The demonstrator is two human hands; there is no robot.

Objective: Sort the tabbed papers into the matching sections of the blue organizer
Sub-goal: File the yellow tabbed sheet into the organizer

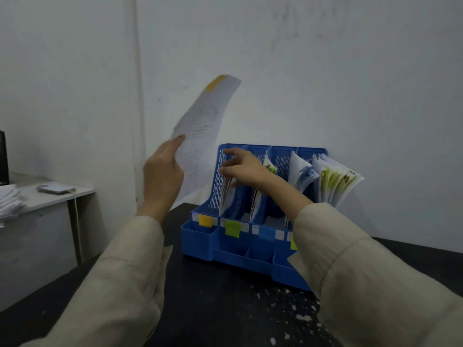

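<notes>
We see the left hand (162, 171) raised above the table's left side, pinching a sheet of paper (200, 126) by its lower edge between thumb and fingers; the sheet curves up and to the right, blurred, with printed or written lines on it and a yellow tab (215, 82) at its top end. The right hand (244, 167) reaches across into the leftmost upright section of the blue organizer (198, 237), fingers spread and fairly straight, touching the papers (226, 194) that stand there; it grips nothing that we can make out. The organizer stands on a dark table (225, 309) against the white wall, with four upright sections. Its front edge carries coloured labels: a yellow label (205, 219), a green label (232, 228), a blue label (266, 232), and a fourth mostly hidden behind the right sleeve (363, 266). Each of the other sections holds curled sheets, the rightmost stack (337, 182) fanning outward with greenish markings.
</notes>
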